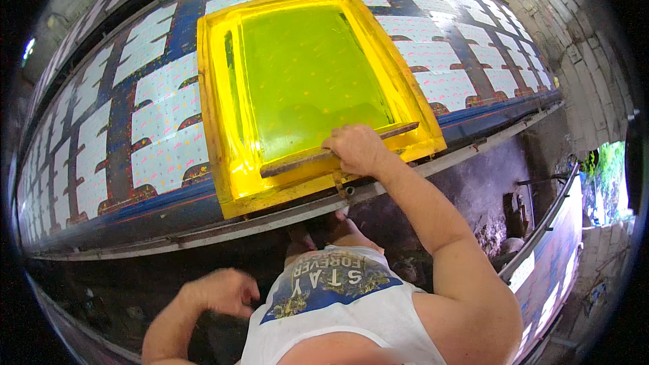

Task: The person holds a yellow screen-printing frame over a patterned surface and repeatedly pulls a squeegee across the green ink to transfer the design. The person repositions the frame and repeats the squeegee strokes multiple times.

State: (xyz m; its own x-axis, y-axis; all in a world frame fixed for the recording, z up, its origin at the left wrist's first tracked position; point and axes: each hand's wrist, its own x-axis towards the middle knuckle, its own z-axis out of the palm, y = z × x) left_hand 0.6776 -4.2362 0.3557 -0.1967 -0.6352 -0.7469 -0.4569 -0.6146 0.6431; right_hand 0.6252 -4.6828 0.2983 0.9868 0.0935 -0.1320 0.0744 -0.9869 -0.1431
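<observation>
A yellow-framed printing screen (216, 94) with green-yellow mesh lies flat on a long printing table (122, 128) covered in white and blue patterned cloth. A wooden squeegee bar (297, 160) rests across the near edge of the mesh. My right hand (357, 149) is closed around the bar near its middle, arm stretched forward. My left hand (220, 290) hangs low beside my body with loosely curled fingers, holding nothing, away from the table.
A metal rail (203, 233) runs along the table's near edge. The dark ground (473, 189) lies below it. A second printed table (547, 257) runs at the right, with a brick wall (588, 47) beyond.
</observation>
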